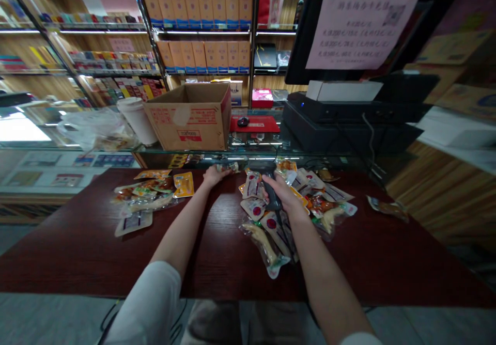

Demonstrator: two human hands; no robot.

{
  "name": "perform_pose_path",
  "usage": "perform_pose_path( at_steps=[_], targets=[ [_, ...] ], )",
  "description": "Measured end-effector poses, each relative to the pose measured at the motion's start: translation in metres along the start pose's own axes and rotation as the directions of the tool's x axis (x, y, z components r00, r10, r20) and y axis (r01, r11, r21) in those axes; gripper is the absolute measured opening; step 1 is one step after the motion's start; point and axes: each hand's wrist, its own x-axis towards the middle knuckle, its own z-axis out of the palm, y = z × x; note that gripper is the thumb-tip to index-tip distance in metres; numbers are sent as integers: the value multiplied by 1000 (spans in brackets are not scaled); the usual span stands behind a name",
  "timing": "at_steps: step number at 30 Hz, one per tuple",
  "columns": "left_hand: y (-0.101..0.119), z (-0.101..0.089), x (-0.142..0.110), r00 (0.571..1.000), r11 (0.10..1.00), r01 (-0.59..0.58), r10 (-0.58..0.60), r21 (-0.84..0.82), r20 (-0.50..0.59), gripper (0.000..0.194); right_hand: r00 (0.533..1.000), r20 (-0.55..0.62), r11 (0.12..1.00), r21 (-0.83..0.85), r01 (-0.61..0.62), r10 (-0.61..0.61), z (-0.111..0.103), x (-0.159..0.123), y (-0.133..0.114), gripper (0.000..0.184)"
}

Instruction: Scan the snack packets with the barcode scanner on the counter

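Observation:
My left hand (pixel 213 176) reaches to the far edge of the dark red table, its fingers closed on a small clear snack packet (pixel 231 167); the packet's contents are too small to make out. My right hand (pixel 284 190) grips a black barcode scanner (pixel 273 196), whose cable runs down toward me. Beneath and around the scanner lies a pile of vacuum-packed snacks, among them a white pouch with a red dot (pixel 254 208) and a clear pack with a pale chicken foot (pixel 263 244). A smaller group, with an orange packet (pixel 183 185), is left of my left hand.
An open cardboard box (pixel 188 123) stands on the glass counter beyond the table, beside a white paper cup (pixel 136 120) and a plastic bag (pixel 93 130). A monitor (pixel 304 40) and black till (pixel 321 128) stand at right. One brown packet (pixel 387 208) lies apart.

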Motion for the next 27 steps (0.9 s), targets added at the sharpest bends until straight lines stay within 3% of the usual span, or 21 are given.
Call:
perform_pose_path(
  at_steps=[3,6,9,13,18,22,25,27],
  targets=[
    [-7,-10,-17,998,932,-60,61,-358,-9,44,1000,7,1000,-7,-2,2,4,1,2,31],
    [-8,-21,-43,992,817,-87,126,-571,30,49,999,31,1000,-12,-26,26,13,0,7,32],
    [-7,-31,-67,983,767,-99,174,-634,58,53,996,81,999,6,-46,46,27,-2,11,34],
    [-8,-39,-82,983,775,-112,177,-622,42,52,991,126,997,62,-52,44,42,-6,11,35],
    [-12,-40,-88,991,916,-123,133,-382,-1,41,986,156,997,25,-66,62,49,-7,14,36],
    [-12,-43,-94,989,961,-148,142,-234,-42,34,990,135,999,14,-38,36,48,-8,11,34],
    [-16,-56,-100,962,970,-199,220,137,-162,19,993,114,999,-36,-17,21,35,-12,-2,31],
    [-24,-69,-103,924,868,-187,314,460,-217,19,995,91,997,-78,-21,28,18,-16,-13,31]
  ],
)
